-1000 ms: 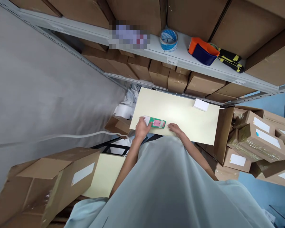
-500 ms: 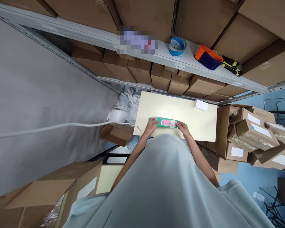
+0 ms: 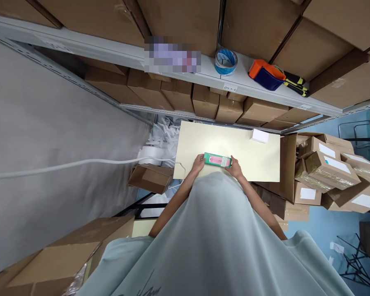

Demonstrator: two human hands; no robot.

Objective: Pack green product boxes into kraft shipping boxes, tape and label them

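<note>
A slim green box [image 3: 218, 160] with a pink panel on its face and a pale label near its right end lies between my hands, over the near part of the cream table [image 3: 197, 135]. My left hand [image 3: 199, 163] grips its left end. Around the right end, the fingers of my right hand [image 3: 234, 167] are closed. What is inside the box cannot be made out. Farther back on the table, toward the right, sits a small white box [image 3: 259, 135].
Above the table runs a shelf [image 3: 203, 68] with a blue tape roll [image 3: 226, 62], an orange and navy tape dispenser [image 3: 267, 75] and yellow-black cutters [image 3: 296, 84]. Taped cartons [image 3: 331, 168] pile up at the right. An open carton [image 3: 151, 176] and white wrapping scraps [image 3: 165, 133] are on the left.
Both hands keep hold of the green box. The left hand's clear-looking end piece no longer shows, and the right hand has shifted slightly lower around its end. The view has tilted a little.
</note>
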